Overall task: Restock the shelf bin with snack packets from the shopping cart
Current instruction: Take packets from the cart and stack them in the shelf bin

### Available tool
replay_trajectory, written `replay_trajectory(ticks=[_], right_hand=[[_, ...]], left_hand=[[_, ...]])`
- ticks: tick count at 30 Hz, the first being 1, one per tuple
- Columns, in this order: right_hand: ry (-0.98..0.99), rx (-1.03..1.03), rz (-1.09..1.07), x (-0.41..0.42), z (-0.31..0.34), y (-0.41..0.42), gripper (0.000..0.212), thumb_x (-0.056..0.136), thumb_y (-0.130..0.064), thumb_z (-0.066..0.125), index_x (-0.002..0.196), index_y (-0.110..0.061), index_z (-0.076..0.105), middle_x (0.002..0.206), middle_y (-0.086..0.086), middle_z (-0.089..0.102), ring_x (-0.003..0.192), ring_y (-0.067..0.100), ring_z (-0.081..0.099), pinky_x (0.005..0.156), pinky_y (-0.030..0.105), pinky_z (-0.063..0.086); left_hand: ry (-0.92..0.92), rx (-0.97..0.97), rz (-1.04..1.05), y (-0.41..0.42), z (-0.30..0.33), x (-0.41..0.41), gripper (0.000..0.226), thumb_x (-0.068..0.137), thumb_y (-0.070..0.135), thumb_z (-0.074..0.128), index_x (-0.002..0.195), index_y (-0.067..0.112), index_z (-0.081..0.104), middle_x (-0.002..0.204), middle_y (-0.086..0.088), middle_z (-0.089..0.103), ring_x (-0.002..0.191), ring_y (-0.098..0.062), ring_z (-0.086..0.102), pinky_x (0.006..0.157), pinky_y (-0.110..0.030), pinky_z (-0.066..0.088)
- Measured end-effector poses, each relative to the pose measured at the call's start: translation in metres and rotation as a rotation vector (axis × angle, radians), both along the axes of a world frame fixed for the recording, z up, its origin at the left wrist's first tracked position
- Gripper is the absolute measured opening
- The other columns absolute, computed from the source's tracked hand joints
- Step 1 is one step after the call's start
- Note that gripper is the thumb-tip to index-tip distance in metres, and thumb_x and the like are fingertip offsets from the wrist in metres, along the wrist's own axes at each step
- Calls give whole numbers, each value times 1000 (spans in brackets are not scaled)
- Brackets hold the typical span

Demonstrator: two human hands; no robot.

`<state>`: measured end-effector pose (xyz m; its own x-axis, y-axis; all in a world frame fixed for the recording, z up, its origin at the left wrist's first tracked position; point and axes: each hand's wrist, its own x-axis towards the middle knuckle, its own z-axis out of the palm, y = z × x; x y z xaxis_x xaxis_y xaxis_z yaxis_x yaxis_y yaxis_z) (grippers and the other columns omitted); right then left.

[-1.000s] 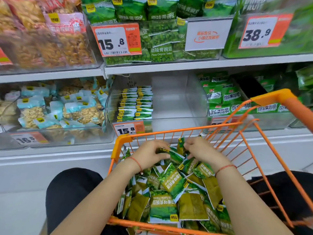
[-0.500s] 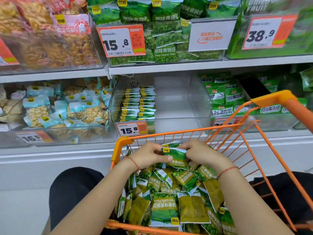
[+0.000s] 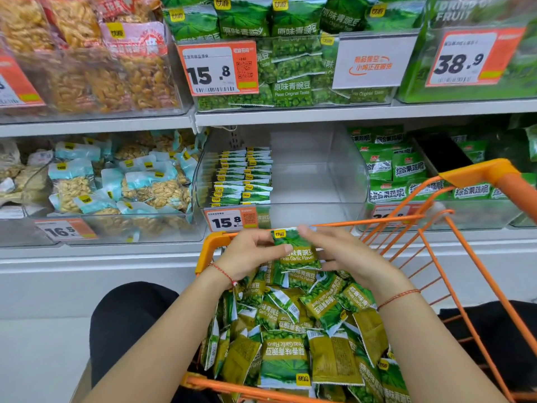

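An orange wire shopping cart (image 3: 476, 175) in front of me holds several green garlic-pea snack packets (image 3: 284, 356). Above that pile, both hands hold a small stack of the same green packets (image 3: 296, 251) upright. My left hand (image 3: 247, 257) grips its left side, thumb across the front. My right hand (image 3: 345, 254) pinches the top and right edge. Straight ahead on the middle shelf stands a clear plastic bin (image 3: 319, 181). Two neat rows of packets (image 3: 244, 178) fill its left part.
Price tags read 15.8 on the clear bin (image 3: 231, 221) and on the shelf above (image 3: 218, 68). A bin of blue peanut packets (image 3: 116, 181) is at left, a bin of green veggie-crisp packets (image 3: 395, 170) at right. My dark-clothed knees flank the cart.
Both hands rose out of the cart's pile, gathering packets into a stack now held upright above the pile near the cart's front rim.
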<state>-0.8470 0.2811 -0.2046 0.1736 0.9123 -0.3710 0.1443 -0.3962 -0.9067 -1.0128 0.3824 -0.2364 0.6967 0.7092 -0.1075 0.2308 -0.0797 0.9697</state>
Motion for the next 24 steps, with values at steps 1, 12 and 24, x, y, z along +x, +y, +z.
replay_trajectory(ticks=[1, 12, 24], right_hand=[[-48, 36, 35, -3, 0, 0, 46, 76, -52, 67, 111, -25, 55, 110, -8, 63, 107, 14, 57, 82, 26, 49], [-56, 356, -24, -10, 21, 27, 32, 77, -14, 76, 107, -14, 66, 101, 0, 71, 91, 8, 66, 75, 15, 51], [-308, 331, -218, 47, 48, 119, 25, 66, -13, 84, 81, -19, 65, 80, 3, 66, 74, 14, 57, 67, 28, 44]], left_hand=[[-23, 3, 23, 0, 1, 0, 20, 80, 17, 75, 74, 1, 65, 63, -1, 59, 58, -8, 50, 60, -18, 41], [-237, 111, 77, 7, 53, 2, 64, 84, -7, 63, 138, 18, 39, 61, 23, 46, 66, 1, 61, 69, -4, 39], [789, 915, -123, 127, 58, 14, 29, 86, 46, 63, 104, 26, 71, 112, -3, 65, 112, -26, 49, 91, -34, 43]])
